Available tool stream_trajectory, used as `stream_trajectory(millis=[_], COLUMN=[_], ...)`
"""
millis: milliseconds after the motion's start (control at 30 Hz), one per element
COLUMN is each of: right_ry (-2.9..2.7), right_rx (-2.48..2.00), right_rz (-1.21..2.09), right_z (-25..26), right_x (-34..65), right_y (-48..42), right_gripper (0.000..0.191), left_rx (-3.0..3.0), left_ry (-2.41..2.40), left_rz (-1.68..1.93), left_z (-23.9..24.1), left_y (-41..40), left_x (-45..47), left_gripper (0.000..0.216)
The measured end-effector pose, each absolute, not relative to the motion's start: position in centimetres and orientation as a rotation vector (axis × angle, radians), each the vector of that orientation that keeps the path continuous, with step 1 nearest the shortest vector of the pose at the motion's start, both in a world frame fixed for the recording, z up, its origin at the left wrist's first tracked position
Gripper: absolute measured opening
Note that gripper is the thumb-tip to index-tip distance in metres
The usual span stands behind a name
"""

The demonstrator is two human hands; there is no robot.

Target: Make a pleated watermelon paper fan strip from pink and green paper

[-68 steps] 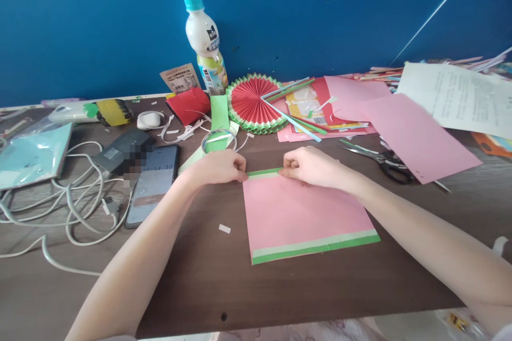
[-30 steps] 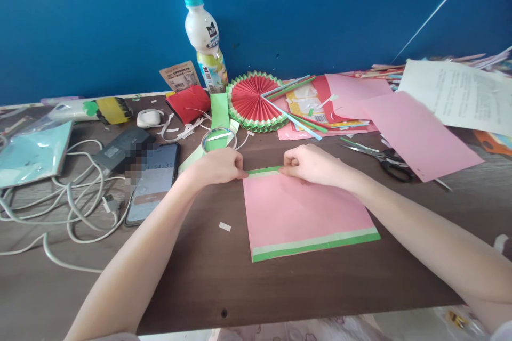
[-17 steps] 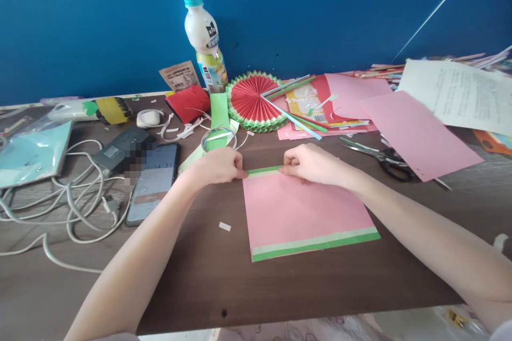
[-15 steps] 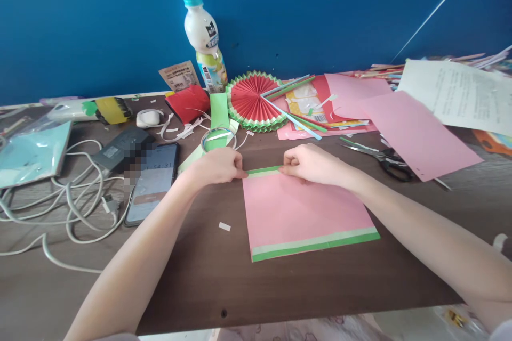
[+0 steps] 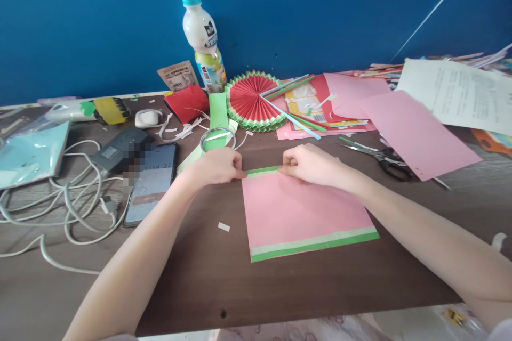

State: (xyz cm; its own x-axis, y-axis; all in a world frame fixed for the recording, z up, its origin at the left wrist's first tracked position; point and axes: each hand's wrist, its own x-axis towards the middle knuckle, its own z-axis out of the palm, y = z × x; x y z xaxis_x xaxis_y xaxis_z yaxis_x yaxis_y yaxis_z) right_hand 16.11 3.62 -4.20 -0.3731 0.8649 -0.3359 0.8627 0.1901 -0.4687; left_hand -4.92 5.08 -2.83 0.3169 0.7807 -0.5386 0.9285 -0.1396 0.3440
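A pink paper sheet (image 5: 298, 213) with green and pale bands along its near and far edges lies flat on the brown desk (image 5: 208, 277). My left hand (image 5: 216, 166) pinches the far edge at its left corner, fingers closed. My right hand (image 5: 310, 164) pinches the same far edge a little to the right, fingers curled. Between the two hands the green far strip (image 5: 264, 171) shows, folded up along the edge.
A round red-and-green paper fan (image 5: 252, 101), a drink bottle (image 5: 203, 40) and paper strips stand at the back. Scissors (image 5: 390, 162) and loose pink sheets (image 5: 416, 136) lie to the right. A phone (image 5: 150, 181), cables (image 5: 60, 208) and a tape ring (image 5: 218, 138) lie to the left.
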Motion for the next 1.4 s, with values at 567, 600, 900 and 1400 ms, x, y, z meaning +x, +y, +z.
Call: stream_trajectory(millis=[567, 600, 900, 1400], right_ry=[-2.455, -2.455, -2.415, -2.487], right_rx=[-1.855, -1.847, -1.882, -1.913], right_rz=[0.77, 0.799, 0.974, 1.091], right_z=[-4.3, -4.1, -3.7, -3.7], right_x=[16.3, 16.4, 17.0, 19.4], right_y=[3.5, 3.5, 3.8, 5.4], right_gripper=[0.026, 0.026, 0.025, 0.03], left_rx=[1.956, 1.96, 1.952, 1.975], left_ry=[1.507, 1.506, 1.497, 1.548], left_rz=[-0.29, -0.288, -0.275, -0.282], left_z=[-3.1, -3.0, -2.8, -2.8], left_y=[5.1, 5.1, 4.9, 4.6], left_x=[-5.1, -5.1, -5.0, -5.1], left_gripper=[0.02, 0.021, 0.021, 0.024])
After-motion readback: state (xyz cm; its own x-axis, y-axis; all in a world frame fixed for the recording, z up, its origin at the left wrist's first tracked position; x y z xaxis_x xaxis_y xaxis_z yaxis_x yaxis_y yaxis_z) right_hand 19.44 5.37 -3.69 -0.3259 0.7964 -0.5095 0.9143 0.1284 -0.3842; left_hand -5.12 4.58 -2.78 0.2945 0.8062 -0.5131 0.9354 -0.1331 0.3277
